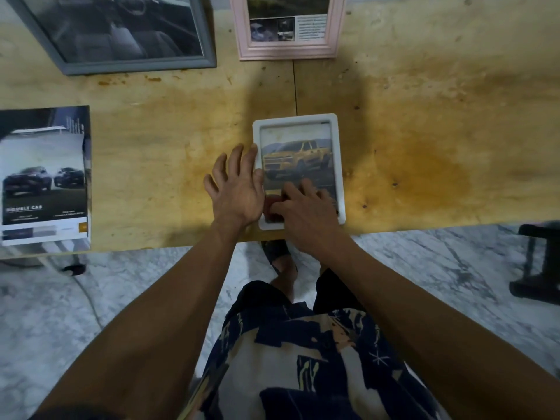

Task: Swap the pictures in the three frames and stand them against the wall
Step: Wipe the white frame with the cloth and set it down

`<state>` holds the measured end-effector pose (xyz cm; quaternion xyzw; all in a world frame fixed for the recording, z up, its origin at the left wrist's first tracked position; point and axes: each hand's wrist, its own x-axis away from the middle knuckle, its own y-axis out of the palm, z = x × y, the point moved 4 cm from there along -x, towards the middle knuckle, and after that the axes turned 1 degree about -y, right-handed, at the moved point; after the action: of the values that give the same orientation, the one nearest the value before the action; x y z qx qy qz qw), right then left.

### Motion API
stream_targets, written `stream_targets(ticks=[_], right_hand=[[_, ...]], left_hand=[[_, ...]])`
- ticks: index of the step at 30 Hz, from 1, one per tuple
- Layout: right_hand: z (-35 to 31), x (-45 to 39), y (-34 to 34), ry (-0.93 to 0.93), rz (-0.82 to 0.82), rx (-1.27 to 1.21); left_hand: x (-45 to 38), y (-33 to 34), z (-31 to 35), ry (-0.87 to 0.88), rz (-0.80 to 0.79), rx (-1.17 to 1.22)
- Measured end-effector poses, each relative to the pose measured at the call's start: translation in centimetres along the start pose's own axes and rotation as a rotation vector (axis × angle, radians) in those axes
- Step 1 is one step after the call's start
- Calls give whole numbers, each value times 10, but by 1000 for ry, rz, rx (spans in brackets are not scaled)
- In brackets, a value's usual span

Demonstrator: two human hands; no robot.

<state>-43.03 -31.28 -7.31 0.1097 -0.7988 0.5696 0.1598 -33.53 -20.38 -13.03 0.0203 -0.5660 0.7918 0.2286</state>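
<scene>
Head view, I see my left hand (238, 189) fingers spread, touching the white frame's (339, 165) left edge, right hand (306, 207) fingers bent, pressing the yellow pickup picture (295, 159) beneath them.

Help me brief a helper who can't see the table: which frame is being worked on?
On the wooden table, look at the near edge, straight in front of the person. The white frame lies flat there under both hands, showing a yellow truck; the grey frame and pink frame sit farther back.

Stained wooden table (424, 116) carries 3 frames and 1 brochure (44, 177).
</scene>
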Motion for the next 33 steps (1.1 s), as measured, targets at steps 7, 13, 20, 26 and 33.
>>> stream_targets(ticks=[7, 13, 20, 26, 33], right_hand=[[19, 18, -6, -29, -19, 153], [47, 29, -15, 47, -129, 431], [69, 22, -41, 152, -99, 220], [137, 40, -55, 517, 200, -109], [173, 55, -38, 723, 290, -78]], left_hand=[[2, 0, 1, 1, -4, -24], [2, 0, 3, -7, -17, -31], [1, -4, 5, -17, -50, -9], [2, -6, 8, -21, -69, 9], [0, -9, 6, -5, -106, 16]])
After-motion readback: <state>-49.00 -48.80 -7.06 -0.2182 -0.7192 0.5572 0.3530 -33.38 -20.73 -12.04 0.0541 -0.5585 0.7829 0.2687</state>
